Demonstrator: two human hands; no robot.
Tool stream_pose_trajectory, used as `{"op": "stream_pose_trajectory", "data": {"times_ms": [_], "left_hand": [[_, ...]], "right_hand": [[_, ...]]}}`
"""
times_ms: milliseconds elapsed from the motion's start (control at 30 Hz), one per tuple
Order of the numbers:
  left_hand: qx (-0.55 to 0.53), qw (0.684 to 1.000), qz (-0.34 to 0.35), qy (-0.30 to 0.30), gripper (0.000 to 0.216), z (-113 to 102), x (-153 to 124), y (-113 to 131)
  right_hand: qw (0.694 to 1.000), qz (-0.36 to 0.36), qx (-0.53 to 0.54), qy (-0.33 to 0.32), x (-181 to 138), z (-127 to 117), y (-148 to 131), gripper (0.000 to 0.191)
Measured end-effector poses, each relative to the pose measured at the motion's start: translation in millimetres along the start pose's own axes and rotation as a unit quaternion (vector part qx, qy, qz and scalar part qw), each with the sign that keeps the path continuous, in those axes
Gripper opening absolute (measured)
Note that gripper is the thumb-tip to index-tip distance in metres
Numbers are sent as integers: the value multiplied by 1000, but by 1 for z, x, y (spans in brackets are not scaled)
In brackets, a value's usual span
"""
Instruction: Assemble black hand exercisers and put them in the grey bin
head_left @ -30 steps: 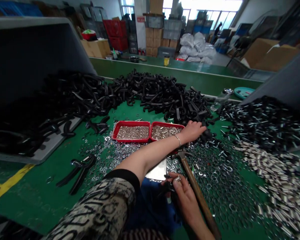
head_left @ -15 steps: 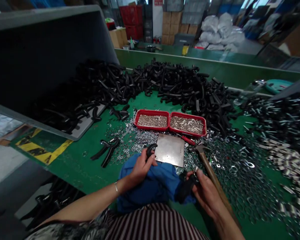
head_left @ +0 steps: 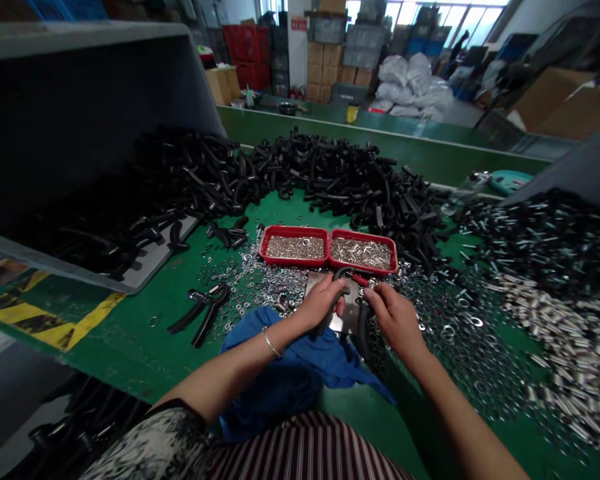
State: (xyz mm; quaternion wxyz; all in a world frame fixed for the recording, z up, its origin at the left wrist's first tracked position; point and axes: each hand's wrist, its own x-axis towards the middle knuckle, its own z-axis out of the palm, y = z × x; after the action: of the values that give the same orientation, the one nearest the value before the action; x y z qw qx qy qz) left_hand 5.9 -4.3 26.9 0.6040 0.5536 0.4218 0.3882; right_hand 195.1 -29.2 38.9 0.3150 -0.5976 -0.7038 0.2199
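Over the metal plate (head_left: pixel 349 320), my left hand (head_left: pixel 324 303) is closed round a black curved handle (head_left: pixel 349 271). My right hand (head_left: pixel 396 320) pinches another black handle part (head_left: pixel 363 330), with a small metal piece at its upper end near the fingertips. The two parts come close together above the plate; I cannot tell whether they are joined. Below my left wrist lies a crumpled blue cloth (head_left: pixel 280 373). A red-handled tool (head_left: pixel 361 280) shows just behind the parts. Most of the plate is covered by my hands.
Two red trays (head_left: pixel 294 248) of small metal pieces stand behind the plate. Loose rings (head_left: pixel 450 333) surround it. Black handles (head_left: pixel 330 167) are heaped at the back and in a tipped grey bin (head_left: pixel 190 80). Metal sleeves (head_left: pixel 555 353) pile at right; a handle pair (head_left: pixel 205 310) lies left.
Both hands have come forward and together over the plate, carrying the black parts. The right hand's part has left the blue cloth. The view has shifted, and the hammer is now hidden.
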Motion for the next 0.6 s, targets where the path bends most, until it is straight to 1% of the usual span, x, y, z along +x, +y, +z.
{"op": "stream_pose_trajectory", "data": {"times_ms": [100, 267, 367, 467, 600], "left_hand": [[-18, 1000, -21, -15, 39, 8, 7, -9], [25, 999, -27, -15, 42, 6, 7, -19], [48, 999, -17, -14, 46, 5, 6, -22], [60, 998, -15, -6, 46, 9, 6, -21], [80, 997, -6, -3, 48, 17, 5, -19]], "right_hand": [[999, -17, -27, -12, 6, 0, 2, 28], [999, -22, -33, -22, 9, 4, 6, 29], [998, -25, -48, -26, 10, 5, 6, 29], [997, -30, -54, -39, 12, 5, 6, 29], [998, -30, -46, -18, 13, 8, 8, 29]]}}
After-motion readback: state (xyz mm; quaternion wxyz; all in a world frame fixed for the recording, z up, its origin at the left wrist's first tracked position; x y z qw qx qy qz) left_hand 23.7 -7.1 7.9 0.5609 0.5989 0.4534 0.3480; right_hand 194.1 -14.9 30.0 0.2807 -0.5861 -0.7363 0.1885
